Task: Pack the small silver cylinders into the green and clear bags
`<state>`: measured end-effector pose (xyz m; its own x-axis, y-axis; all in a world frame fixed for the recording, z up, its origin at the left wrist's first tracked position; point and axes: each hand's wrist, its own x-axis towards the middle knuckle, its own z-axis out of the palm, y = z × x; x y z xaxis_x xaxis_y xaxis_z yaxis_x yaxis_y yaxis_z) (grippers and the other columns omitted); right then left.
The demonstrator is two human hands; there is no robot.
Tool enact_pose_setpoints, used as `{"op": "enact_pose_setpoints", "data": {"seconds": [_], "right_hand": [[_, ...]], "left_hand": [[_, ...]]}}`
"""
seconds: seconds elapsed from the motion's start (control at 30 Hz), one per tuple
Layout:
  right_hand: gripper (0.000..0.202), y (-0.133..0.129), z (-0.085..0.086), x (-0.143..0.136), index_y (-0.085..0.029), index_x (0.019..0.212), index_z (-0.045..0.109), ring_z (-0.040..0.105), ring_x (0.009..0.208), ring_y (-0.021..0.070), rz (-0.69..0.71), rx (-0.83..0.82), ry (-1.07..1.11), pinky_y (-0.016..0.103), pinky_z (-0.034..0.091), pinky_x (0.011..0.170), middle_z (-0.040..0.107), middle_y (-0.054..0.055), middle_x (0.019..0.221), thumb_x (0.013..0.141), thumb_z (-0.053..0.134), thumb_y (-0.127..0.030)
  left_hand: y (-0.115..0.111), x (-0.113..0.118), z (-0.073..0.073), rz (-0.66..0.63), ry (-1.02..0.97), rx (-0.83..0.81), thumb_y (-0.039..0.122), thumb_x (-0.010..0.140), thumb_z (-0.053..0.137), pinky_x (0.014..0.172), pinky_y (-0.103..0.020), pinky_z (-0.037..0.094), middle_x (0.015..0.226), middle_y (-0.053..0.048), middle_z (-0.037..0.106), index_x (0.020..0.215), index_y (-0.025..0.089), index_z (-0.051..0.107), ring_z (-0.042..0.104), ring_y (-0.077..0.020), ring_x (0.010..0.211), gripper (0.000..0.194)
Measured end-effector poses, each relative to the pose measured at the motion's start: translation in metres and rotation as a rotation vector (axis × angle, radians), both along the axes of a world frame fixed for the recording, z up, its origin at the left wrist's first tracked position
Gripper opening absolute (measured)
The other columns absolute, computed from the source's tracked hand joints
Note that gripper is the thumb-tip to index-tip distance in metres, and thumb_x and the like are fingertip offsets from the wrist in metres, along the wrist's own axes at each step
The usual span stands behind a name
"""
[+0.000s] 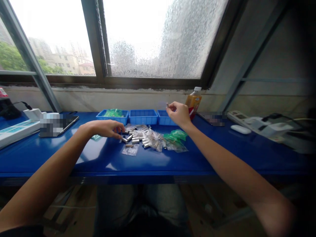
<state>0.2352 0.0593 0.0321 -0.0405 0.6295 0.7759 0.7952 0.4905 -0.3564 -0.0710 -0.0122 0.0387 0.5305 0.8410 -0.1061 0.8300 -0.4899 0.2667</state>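
My right hand (179, 114) is raised over the right-hand blue bin, thumb and fingertips pinched on a small metal piece (167, 105). On the left, my left hand (107, 128) hovers low at the pile's edge, fingers and thumb apart. Just by its thumb lies a short silver metal cylinder (124, 140); whether they touch is unclear. More silver cylinders (135, 140) are spread across the middle of the pile. Among them are clear plastic bags (155, 141) and green plastic bags (175, 135). A small clear bag (130, 150) lies in front, with a brownish piece at its top.
Behind the pile stand a blue bin with green bags (99, 115), a middle blue bin (143, 118) and a right blue bin (163, 119). A drink bottle (197, 98) is at the back right. Power strips (19, 130) and phones lie at both sides of the blue table (103, 161).
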Motion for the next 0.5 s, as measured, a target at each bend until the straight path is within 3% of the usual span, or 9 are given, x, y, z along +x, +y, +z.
{"op": "enact_pose_setpoints", "data": {"seconds": [0.27, 0.5], "right_hand": [[0.026, 0.003, -0.003, -0.003, -0.014, 0.076, 0.065, 0.059, 0.064, 0.0186, -0.060, 0.041, 0.036, 0.027, 0.040, 0.056, 0.066, 0.008, 0.070, 0.079, 0.049, -0.035], [0.025, 0.005, 0.000, -0.010, -0.016, 0.078, 0.064, 0.060, 0.069, 0.0211, -0.148, 0.032, -0.003, 0.030, 0.041, 0.060, 0.066, 0.009, 0.074, 0.081, 0.049, -0.035]], "left_hand": [[-0.003, 0.016, -0.006, -0.084, 0.047, -0.038, 0.031, 0.071, 0.057, 0.064, -0.021, 0.038, 0.076, 0.000, 0.060, 0.079, 0.018, 0.061, 0.053, -0.0140, 0.072, 0.015], [-0.003, 0.013, -0.006, -0.074, 0.002, -0.045, 0.035, 0.077, 0.050, 0.057, -0.021, 0.036, 0.074, -0.002, 0.062, 0.079, 0.018, 0.060, 0.052, -0.0137, 0.066, 0.019]]}}
